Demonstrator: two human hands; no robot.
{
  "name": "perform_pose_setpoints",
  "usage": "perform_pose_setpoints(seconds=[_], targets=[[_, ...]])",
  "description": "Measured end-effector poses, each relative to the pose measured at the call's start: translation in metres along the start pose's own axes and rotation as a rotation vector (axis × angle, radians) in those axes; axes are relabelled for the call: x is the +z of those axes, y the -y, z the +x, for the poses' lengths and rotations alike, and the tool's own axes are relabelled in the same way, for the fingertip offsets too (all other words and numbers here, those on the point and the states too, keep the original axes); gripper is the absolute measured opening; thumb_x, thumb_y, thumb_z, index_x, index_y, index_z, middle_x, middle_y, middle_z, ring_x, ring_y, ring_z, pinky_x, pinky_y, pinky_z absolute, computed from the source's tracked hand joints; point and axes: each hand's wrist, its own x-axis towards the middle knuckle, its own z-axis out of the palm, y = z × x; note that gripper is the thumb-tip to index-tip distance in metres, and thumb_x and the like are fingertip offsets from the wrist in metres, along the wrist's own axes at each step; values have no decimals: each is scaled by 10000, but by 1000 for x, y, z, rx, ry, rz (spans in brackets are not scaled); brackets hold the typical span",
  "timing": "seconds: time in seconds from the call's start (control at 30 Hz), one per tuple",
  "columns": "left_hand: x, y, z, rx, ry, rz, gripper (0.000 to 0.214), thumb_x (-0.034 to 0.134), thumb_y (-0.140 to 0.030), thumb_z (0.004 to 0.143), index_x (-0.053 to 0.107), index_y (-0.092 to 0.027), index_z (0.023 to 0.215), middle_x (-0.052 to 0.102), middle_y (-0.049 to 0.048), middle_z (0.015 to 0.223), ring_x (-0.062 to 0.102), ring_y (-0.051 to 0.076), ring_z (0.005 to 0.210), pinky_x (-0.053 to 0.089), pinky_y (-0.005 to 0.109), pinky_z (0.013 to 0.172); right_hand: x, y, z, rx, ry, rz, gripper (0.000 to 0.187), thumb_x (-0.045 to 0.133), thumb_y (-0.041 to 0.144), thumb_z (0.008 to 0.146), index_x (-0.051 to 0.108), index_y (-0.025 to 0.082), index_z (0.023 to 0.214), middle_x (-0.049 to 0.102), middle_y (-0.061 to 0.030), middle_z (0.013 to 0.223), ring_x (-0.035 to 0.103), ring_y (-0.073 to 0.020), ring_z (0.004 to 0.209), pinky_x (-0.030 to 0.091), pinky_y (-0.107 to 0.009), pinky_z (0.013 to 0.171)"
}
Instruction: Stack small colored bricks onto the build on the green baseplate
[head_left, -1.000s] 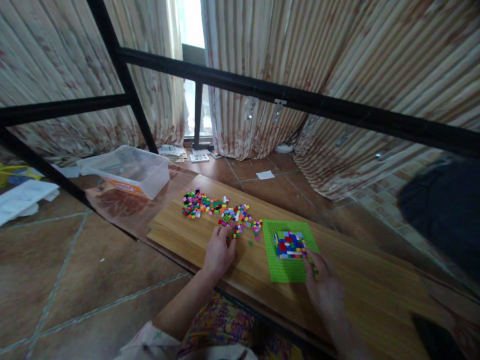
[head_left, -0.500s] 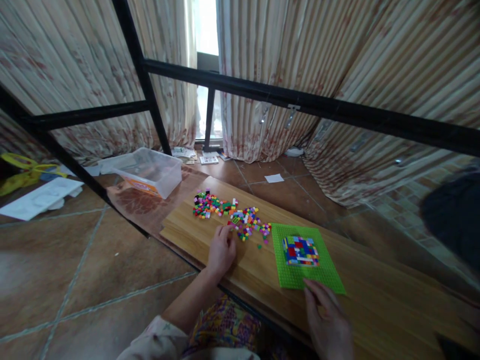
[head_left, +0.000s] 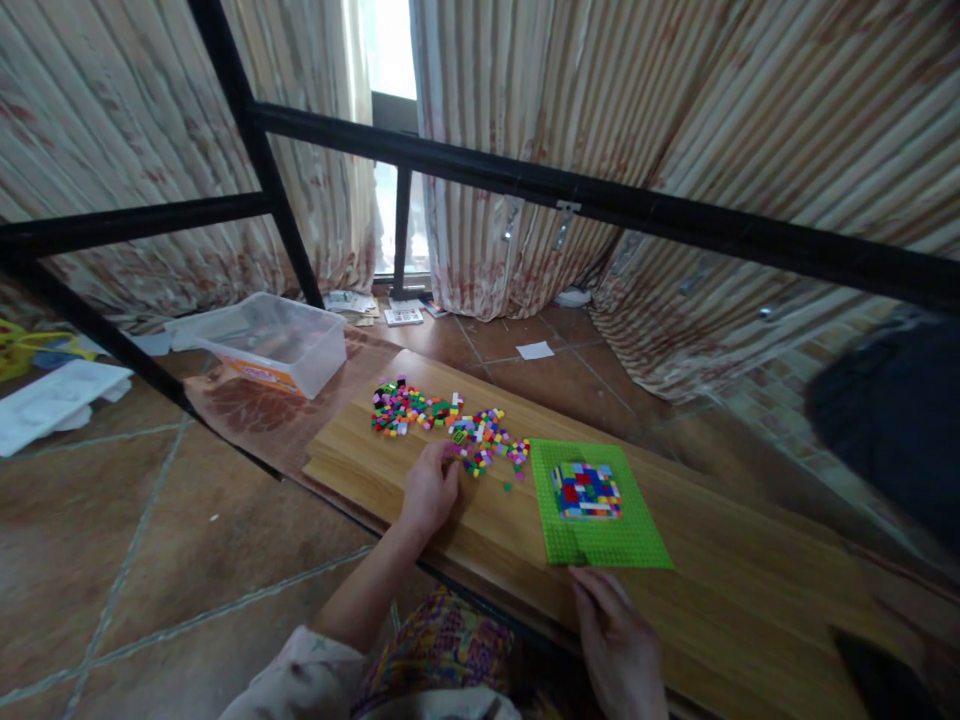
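My left hand is at the near edge of a loose pile of small coloured toy bricks. Its fingers are drawn together in a pinch, and whatever is between them is too small to make out. To the right lies a green baseplate bearing a low block of built bricks in red, blue, white and other colours. Just off the plate's front edge, my right hand has its fingers loosely stretched out, the thumb slightly apart, and no brick shows in it.
The wooden board carries bricks and plate. A clear plastic bin stands beyond its left end on a brown cloth. A black metal frame crosses in front of the curtains. A dark object lies at lower right.
The view has shifted slightly, moving the scene left. My right hand has moved left along the plate's front edge. My left hand stays by the pile, its fingers slightly closer to the bricks.
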Motion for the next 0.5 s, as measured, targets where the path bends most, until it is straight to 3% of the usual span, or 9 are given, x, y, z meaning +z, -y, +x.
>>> perform_pose_setpoints(seconds=[0.1,0.23,0.37,0.5], targets=[[-2,-6,-18,-14,37,-155,207,530,-229,858,625,-183,1035,677,53,946,644,160,775,527,310,750,1,6,-1,29,24,62,283,492,392,931,726,235,958,725,-80,1006,694,-214,913,574,-342,797],[9,-26,-37,13,245,-321,163,565,-315,846,667,-190,817,670,34,797,629,153,725,515,265,667,2,8,2,73,20,105,264,498,362,929,722,227,956,717,-83,1000,685,-210,915,562,-348,822],[30,-52,-42,-135,378,-608,172,601,-341,813,668,-183,801,650,12,703,614,137,610,515,244,555,-4,-2,5,107,-32,105,265,505,366,923,717,211,952,711,-94,1010,674,-217,937,549,-370,846],[48,-76,-36,-239,429,-759,157,621,-304,790,689,-175,849,684,15,721,650,141,624,553,262,595,-13,-19,4,131,-79,73,282,489,372,930,707,195,960,709,-106,1003,672,-223,925,548,-383,833]])
